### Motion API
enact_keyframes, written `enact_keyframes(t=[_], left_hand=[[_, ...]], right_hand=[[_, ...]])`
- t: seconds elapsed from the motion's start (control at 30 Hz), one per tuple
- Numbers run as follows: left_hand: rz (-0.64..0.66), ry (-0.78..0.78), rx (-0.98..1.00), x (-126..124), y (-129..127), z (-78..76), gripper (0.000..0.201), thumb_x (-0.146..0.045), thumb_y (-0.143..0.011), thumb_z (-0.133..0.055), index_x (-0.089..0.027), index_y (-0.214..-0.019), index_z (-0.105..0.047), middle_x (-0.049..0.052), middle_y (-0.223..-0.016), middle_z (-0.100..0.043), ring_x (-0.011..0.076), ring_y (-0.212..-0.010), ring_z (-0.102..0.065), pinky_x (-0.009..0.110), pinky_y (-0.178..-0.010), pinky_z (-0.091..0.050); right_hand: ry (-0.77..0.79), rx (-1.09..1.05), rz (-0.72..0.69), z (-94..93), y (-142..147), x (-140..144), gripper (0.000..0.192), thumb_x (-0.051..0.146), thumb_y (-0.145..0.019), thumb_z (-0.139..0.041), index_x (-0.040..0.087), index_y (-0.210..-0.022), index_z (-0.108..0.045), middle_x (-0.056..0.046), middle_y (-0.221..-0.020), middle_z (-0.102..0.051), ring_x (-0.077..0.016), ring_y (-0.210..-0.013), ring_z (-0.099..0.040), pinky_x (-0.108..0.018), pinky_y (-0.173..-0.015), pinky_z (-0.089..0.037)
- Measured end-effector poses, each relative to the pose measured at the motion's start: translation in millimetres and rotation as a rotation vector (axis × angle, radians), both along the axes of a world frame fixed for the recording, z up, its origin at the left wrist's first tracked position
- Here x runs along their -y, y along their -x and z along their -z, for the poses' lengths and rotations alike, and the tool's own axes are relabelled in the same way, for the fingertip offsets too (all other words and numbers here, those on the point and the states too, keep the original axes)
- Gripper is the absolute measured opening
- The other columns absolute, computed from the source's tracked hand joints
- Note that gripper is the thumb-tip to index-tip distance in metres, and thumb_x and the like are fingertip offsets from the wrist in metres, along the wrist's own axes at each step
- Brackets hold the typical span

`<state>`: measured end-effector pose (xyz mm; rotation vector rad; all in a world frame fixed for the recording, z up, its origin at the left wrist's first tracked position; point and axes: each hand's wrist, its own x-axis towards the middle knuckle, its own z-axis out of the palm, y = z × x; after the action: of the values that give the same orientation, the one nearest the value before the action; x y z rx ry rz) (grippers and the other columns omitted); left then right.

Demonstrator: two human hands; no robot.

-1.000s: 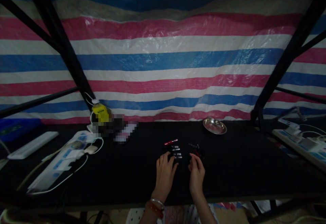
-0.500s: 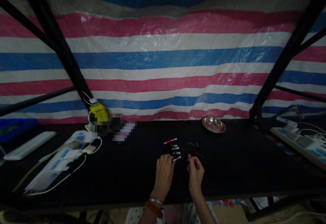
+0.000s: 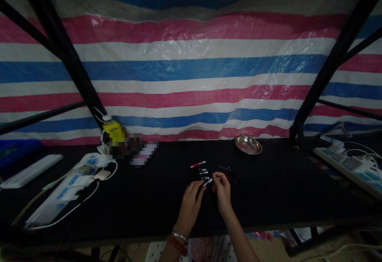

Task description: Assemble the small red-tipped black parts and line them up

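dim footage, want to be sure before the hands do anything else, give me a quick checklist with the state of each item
1. Left hand grips a small silver-tipped piece at its fingertips: ok.
2. Right hand meets that piece at its tip: ok, but whether it holds a part of its own, cannot tell.
3. Row of similar small pieces lies on the black table just beyond the hands, within reach: ok.
4. Red and black bits sit beside the right hand: ok.
5. Metal dish stands apart at the back: ok.
6. Light enough to read the parts' detail: not ok.
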<state>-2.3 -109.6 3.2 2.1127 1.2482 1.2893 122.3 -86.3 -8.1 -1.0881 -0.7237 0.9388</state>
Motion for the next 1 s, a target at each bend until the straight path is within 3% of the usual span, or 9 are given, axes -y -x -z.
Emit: enact_keyframes(t=[0.13, 0.23, 0.3, 0.4, 0.53, 0.7, 0.87, 1.0], left_hand=[[0.018, -0.035, -0.008, 1, 0, -1.6, 0.022, -0.028, -0.089, -0.045, -0.025, -0.106, -0.059, 0.003, -0.101, -0.063, 0.0160, -0.097, -0.060, 0.033, -0.087, -0.050], [0.005, -0.070, -0.033, 0, 0, 0.8, 0.022, -0.028, -0.088, -0.046, -0.025, -0.104, -0.061, 0.003, -0.098, -0.065, 0.0163, -0.094, -0.061, 0.033, -0.084, -0.052], [0.013, -0.078, -0.048, -1, 1, 3.1, 0.022, -0.027, -0.089, -0.046, -0.026, -0.105, -0.061, 0.004, -0.098, -0.065, 0.0165, -0.093, -0.061, 0.033, -0.084, -0.052], [0.022, -0.078, -0.024, -2, 2, 4.5, 0.024, -0.027, -0.089, -0.045, -0.025, -0.106, -0.061, 0.004, -0.099, -0.064, 0.0165, -0.095, -0.061, 0.034, -0.085, -0.052], [0.030, -0.039, 0.059, -3, 3, 2.5, 0.025, -0.027, -0.088, -0.045, -0.023, -0.108, -0.060, 0.005, -0.102, -0.064, 0.0164, -0.095, -0.062, 0.031, -0.085, -0.052], [0.014, 0.028, 0.077, -6, 8, 11.0, 0.029, -0.022, -0.086, -0.041, -0.020, -0.111, -0.056, 0.008, -0.102, -0.065, 0.0180, -0.093, -0.063, 0.032, -0.083, -0.052], [-0.037, 0.044, 0.134, -12, 12, 27.6, 0.042, -0.023, -0.081, -0.042, -0.014, -0.122, -0.048, 0.013, -0.111, -0.062, 0.0222, -0.105, -0.059, 0.036, -0.088, -0.049], [-0.056, 0.102, 0.194, -10, 10, 22.2, 0.041, -0.024, -0.081, -0.042, -0.015, -0.120, -0.048, 0.013, -0.111, -0.062, 0.0226, -0.104, -0.059, 0.037, -0.088, -0.047]], right_hand=[[0.034, -0.167, -0.173, -2.7, -3, -5, 0.026, 0.041, -0.061, -0.065, 0.019, -0.072, -0.055, 0.010, -0.048, -0.032, -0.0050, -0.037, -0.027, -0.019, -0.037, -0.022], [0.028, -0.126, -0.215, -1.7, -5, -3, 0.023, 0.041, -0.064, -0.060, 0.020, -0.071, -0.054, 0.011, -0.046, -0.029, -0.0060, -0.037, -0.025, -0.019, -0.037, -0.021], [0.013, 0.004, -0.213, -3.9, -5, 2, 0.024, 0.044, -0.071, -0.054, 0.020, -0.072, -0.054, 0.009, -0.047, -0.032, -0.0077, -0.039, -0.029, -0.020, -0.039, -0.024], [-0.065, 0.315, -0.171, -19.0, -4, 11, 0.029, 0.046, -0.083, -0.041, 0.021, -0.081, -0.055, 0.003, -0.060, -0.049, -0.0120, -0.053, -0.046, -0.023, -0.050, -0.036], [-0.125, 0.718, -0.253, -59.4, -1, 21, 0.034, 0.040, -0.093, -0.025, 0.021, -0.090, -0.053, -0.002, -0.078, -0.059, -0.0150, -0.072, -0.056, -0.025, -0.067, -0.041], [-0.112, 1.247, -0.361, -99.3, 11, 19, 0.039, 0.034, -0.095, -0.022, 0.019, -0.083, -0.055, -0.005, -0.078, -0.063, -0.0160, -0.071, -0.061, -0.025, -0.063, -0.040], [-0.137, 1.446, -0.356, -95.8, 32, 11, 0.039, 0.038, -0.092, -0.031, 0.016, -0.077, -0.059, -0.010, -0.069, -0.065, -0.0195, -0.064, -0.063, -0.028, -0.059, -0.042], [-0.105, 1.476, -0.396, -94.5, 35, 6, 0.035, 0.036, -0.091, -0.036, 0.014, -0.080, -0.061, -0.013, -0.069, -0.066, -0.0219, -0.065, -0.063, -0.030, -0.060, -0.042]])
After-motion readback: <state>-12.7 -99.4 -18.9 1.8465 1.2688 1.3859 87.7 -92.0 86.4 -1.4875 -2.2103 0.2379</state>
